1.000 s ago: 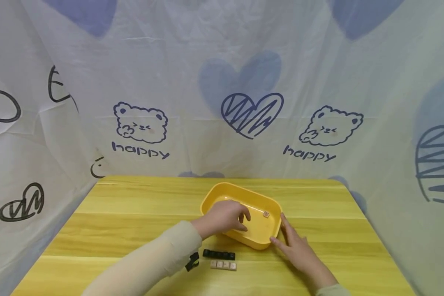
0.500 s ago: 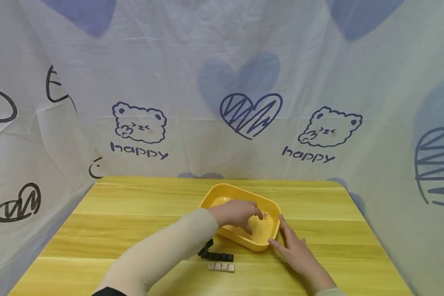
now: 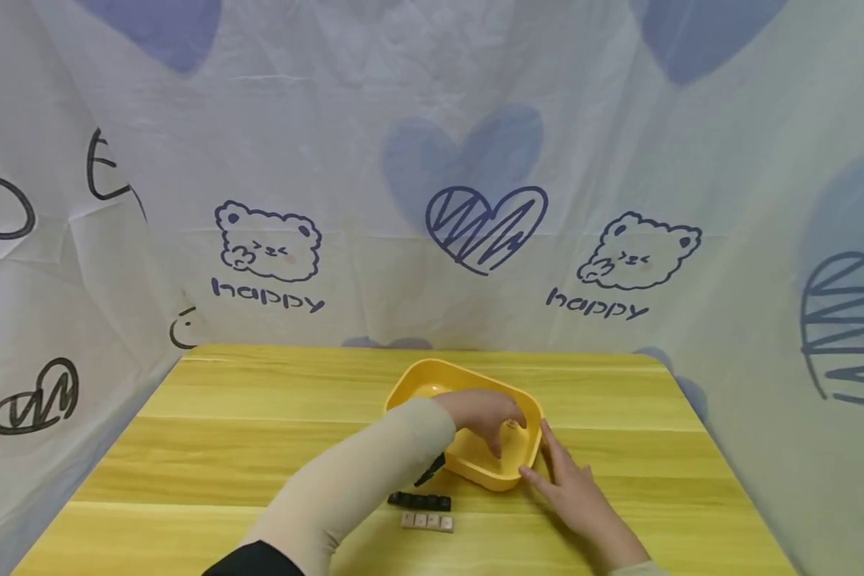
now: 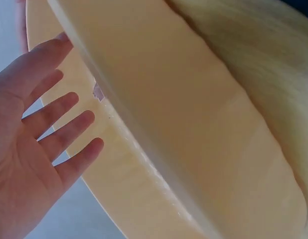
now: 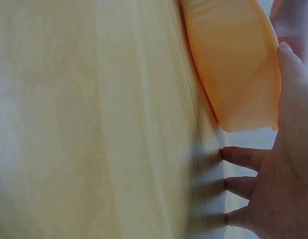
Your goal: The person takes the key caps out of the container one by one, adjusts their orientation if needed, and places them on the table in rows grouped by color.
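Note:
My left hand (image 3: 484, 412) reaches into a yellow plastic tray (image 3: 490, 481), its fingers spread and loosely bent. One small pale keycap (image 3: 511, 424) lies on the tray floor close by the fingertips. The left wrist view has the same hand (image 4: 39, 134) with nothing between its fingers, while the keycap (image 4: 98, 93) is partly hidden behind the tray's rim. At the tray's right end, my right hand (image 3: 576, 494) touches the outside with outstretched fingers. The right wrist view shows its thumb (image 5: 289, 62) at the rim and the other fingertips low near the table.
In front of the tray lies a row of black keycaps (image 3: 419, 502), with a row of beige keycaps (image 3: 427, 522) just nearer. Everything stands on a wood-grain table (image 3: 274, 456). A white printed cloth (image 3: 374, 264) hangs behind and along both sides.
My left hand has moved right inside the tray, from its middle to the keycap near the right end. My right hand stays at the tray's end.

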Action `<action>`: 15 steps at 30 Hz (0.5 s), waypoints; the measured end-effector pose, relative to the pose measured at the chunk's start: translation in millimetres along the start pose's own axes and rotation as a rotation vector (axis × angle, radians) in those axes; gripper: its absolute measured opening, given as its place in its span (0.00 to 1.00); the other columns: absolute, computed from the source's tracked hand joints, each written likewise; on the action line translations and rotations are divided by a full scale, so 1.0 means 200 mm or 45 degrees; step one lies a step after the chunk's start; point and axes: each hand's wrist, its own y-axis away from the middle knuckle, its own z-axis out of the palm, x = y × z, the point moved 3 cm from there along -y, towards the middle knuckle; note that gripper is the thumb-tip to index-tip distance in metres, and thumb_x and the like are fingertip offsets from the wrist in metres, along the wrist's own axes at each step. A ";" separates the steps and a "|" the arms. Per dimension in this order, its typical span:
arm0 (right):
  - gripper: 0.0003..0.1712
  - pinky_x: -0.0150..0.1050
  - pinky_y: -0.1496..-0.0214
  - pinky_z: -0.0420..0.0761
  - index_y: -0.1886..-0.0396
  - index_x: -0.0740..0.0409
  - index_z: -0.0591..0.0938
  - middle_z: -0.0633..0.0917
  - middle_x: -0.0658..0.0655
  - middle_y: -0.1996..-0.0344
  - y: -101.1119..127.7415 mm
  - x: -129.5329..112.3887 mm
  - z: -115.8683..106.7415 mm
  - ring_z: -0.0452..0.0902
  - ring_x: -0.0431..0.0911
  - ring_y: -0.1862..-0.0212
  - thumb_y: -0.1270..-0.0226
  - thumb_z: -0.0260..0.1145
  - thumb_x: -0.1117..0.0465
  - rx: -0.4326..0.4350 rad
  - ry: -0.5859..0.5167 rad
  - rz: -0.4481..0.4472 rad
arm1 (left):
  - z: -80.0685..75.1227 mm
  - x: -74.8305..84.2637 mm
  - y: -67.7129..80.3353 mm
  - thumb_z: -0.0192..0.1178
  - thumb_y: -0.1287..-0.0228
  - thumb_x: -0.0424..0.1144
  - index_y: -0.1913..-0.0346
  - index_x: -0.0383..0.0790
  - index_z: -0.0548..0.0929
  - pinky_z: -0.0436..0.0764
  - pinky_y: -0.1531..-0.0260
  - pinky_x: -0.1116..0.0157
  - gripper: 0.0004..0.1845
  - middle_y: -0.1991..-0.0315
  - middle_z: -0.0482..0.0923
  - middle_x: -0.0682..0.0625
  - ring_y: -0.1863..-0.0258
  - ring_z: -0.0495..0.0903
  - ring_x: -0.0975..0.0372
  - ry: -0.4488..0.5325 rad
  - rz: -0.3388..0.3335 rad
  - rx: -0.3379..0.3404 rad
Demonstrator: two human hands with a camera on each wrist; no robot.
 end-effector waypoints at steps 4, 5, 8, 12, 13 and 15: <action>0.48 0.74 0.36 0.36 0.20 0.46 0.39 0.63 0.66 0.30 0.01 -0.01 0.00 0.50 0.66 0.28 0.27 0.53 0.38 -0.002 0.002 -0.002 | 0.00 -0.02 -0.03 0.75 0.48 0.43 0.34 0.46 0.75 0.69 0.40 0.68 0.36 0.38 0.74 0.54 0.40 0.73 0.64 0.016 -0.064 -0.002; 0.48 0.74 0.36 0.36 0.20 0.46 0.39 0.63 0.66 0.30 0.01 -0.01 0.00 0.50 0.66 0.28 0.27 0.53 0.38 -0.001 0.000 -0.002 | 0.00 -0.02 -0.03 0.75 0.48 0.43 0.35 0.46 0.76 0.69 0.40 0.69 0.35 0.38 0.74 0.54 0.40 0.73 0.64 0.016 -0.076 0.003; 0.48 0.74 0.36 0.36 0.20 0.46 0.39 0.64 0.67 0.30 0.01 -0.01 0.00 0.50 0.66 0.28 0.27 0.53 0.38 -0.002 -0.009 0.000 | 0.01 -0.03 -0.05 0.76 0.48 0.44 0.36 0.45 0.77 0.69 0.41 0.69 0.35 0.40 0.76 0.55 0.42 0.74 0.64 -0.012 -0.074 0.007; 0.48 0.73 0.36 0.36 0.20 0.47 0.40 0.64 0.67 0.30 0.01 -0.01 0.00 0.51 0.65 0.28 0.27 0.53 0.38 0.000 -0.005 0.002 | 0.05 -0.03 -0.06 0.76 0.50 0.44 0.35 0.44 0.76 0.69 0.41 0.70 0.36 0.41 0.76 0.54 0.42 0.74 0.64 -0.015 -0.037 0.011; 0.48 0.73 0.36 0.36 0.20 0.47 0.40 0.64 0.66 0.30 0.01 -0.01 0.00 0.51 0.65 0.28 0.27 0.53 0.38 0.001 -0.004 0.003 | 0.07 -0.03 -0.06 0.76 0.50 0.44 0.35 0.43 0.75 0.69 0.41 0.70 0.37 0.41 0.76 0.54 0.42 0.74 0.64 -0.003 -0.034 0.014; 0.48 0.73 0.36 0.36 0.20 0.48 0.40 0.64 0.67 0.30 0.01 -0.01 0.00 0.51 0.65 0.28 0.27 0.53 0.38 0.005 0.001 0.003 | 0.08 -0.02 -0.07 0.76 0.50 0.44 0.35 0.43 0.75 0.70 0.42 0.70 0.37 0.41 0.77 0.54 0.42 0.74 0.63 0.004 -0.025 0.023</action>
